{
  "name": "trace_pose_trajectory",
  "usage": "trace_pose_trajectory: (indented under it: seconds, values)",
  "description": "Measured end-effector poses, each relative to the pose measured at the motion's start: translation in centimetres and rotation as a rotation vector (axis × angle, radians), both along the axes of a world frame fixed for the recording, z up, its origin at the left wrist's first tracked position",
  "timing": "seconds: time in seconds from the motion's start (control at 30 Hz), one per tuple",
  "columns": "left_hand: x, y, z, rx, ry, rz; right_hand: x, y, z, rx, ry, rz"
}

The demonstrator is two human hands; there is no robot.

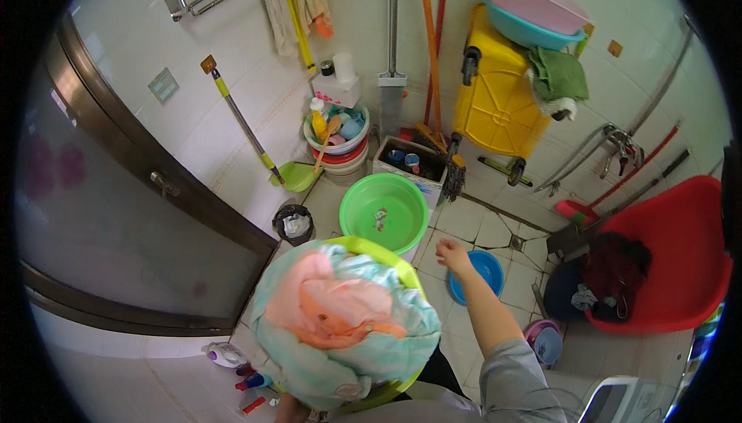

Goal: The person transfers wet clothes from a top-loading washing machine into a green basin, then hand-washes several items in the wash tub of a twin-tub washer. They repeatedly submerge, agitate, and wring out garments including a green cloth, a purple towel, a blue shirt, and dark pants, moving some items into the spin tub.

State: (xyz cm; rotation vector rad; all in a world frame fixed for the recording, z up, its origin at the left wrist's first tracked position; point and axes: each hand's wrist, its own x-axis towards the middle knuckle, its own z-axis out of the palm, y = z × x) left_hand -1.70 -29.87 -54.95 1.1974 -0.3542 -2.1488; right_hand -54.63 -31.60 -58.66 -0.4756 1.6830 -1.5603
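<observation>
A lime-green basin (414,279) is in front of my body, heaped with crumpled pastel green, pink and orange bedding (348,330). My left hand (293,410) shows only in part at the bottom edge, against the basin's near left side; its fingers are hidden under the load. The right arm reaches forward past the bedding. My right hand (453,256) is in the air with loosely bent fingers and nothing visible in it. Below that hand a blue basin (493,272) rests on the tiled floor. Just beyond the bedding stands a bright green basin (359,214) with a printed figure.
A red tub (684,260) with dark clothes (617,275) stands at right. At left are a brown-framed door (145,226) and a lined bin (294,224). Against the back wall lean a yellow wheeled container (501,98), a mop (455,173) and a green dustpan (297,176).
</observation>
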Motion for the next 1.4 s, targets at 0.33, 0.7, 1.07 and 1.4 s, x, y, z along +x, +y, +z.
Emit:
trace_pose_trajectory:
  seconds: [0.33,0.7,1.07,1.4]
  values:
    - [-7.4,-6.2,-2.4,0.129,-0.059,0.283,-0.8,-15.3,-22.2,0.437,-0.439,-0.021]
    - [-12.2,-9.3,-3.7,0.205,-0.09,0.453,-1.3,-23.2,-19.1,0.203,-0.741,-0.41]
    - [-17.5,-10.2,-6.4,0.211,0.001,0.398,-14.8,-33.9,-2.5,-0.238,-0.578,-0.236]
    - [-21.0,-11.6,-12.7,0.171,0.065,0.312,-23.2,-37.7,-3.3,-0.3,-0.592,-0.318]
